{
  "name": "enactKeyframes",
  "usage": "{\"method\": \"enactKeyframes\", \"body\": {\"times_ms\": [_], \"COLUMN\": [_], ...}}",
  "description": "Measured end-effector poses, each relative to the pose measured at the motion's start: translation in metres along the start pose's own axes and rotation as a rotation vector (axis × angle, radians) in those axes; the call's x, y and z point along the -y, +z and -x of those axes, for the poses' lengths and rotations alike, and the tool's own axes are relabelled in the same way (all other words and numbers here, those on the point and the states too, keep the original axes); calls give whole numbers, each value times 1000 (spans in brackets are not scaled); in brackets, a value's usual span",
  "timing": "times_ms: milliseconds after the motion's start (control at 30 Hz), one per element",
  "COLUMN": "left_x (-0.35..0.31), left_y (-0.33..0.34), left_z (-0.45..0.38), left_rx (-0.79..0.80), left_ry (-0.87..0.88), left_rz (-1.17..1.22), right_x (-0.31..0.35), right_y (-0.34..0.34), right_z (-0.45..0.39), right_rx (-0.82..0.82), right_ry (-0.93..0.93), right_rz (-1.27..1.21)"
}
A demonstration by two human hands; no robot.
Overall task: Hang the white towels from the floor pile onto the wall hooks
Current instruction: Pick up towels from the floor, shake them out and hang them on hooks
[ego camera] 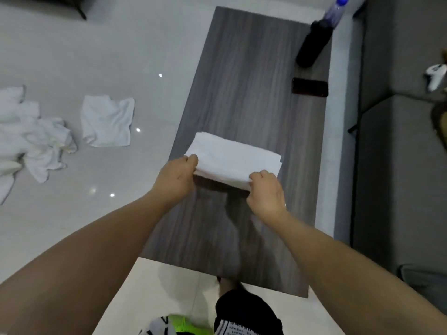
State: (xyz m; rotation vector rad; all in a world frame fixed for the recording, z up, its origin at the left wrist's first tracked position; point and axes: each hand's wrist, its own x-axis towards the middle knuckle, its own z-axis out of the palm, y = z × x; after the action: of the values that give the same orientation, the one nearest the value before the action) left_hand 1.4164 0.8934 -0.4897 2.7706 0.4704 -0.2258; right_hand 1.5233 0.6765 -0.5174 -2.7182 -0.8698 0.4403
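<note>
A folded white towel lies across the grey wooden table. My left hand pinches its near left corner, and my right hand grips its near right edge, lifted a little off the tabletop. On the floor at the left lies a crumpled pile of white towels, with one loose towel spread beside it. No wall hooks are in view.
A dark bottle lies at the table's far right, a clear blue-capped bottle behind it, and a dark phone near the right edge. A grey sofa runs along the right. My shoes show at the bottom.
</note>
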Motion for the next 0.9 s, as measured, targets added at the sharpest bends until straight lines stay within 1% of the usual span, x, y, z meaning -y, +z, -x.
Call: {"method": "enactKeyframes", "body": {"times_ms": [133, 200, 267, 367, 500, 633, 700, 767, 800, 900], "left_x": [5, 15, 30, 60, 113, 165, 191, 209, 218, 245], "left_y": [-96, -143, -187, -246, -317, -369, -390, -405, -411, -419], "left_z": [31, 63, 105, 178, 299, 434, 510, 568, 600, 714], "left_rx": [-235, -356, -477, -639, -836, -1025, -1071, -1108, -1113, -1154], "left_ry": [-63, -103, -171, -222, -299, -418, -526, -593, -639, -822], "left_rz": [11, 11, 11, -36, -97, -127, -189, -240, -267, -356], "right_x": [63, 105, 156, 237, 361, 491, 559, 610, 637, 734], "right_y": [-87, -125, -158, -201, -243, -257, -253, -247, -240, -210], "right_z": [-6, 3, 19, 48, 100, 167, 205, 234, 250, 314], "right_rx": [-184, -266, -363, -460, -572, -623, -621, -621, -610, -502], "right_ry": [-113, -191, -281, -416, -682, -923, -1036, -1117, -1170, -1328], "right_rz": [8, 17, 19, 23, 3, -70, -134, -192, -214, -272]}}
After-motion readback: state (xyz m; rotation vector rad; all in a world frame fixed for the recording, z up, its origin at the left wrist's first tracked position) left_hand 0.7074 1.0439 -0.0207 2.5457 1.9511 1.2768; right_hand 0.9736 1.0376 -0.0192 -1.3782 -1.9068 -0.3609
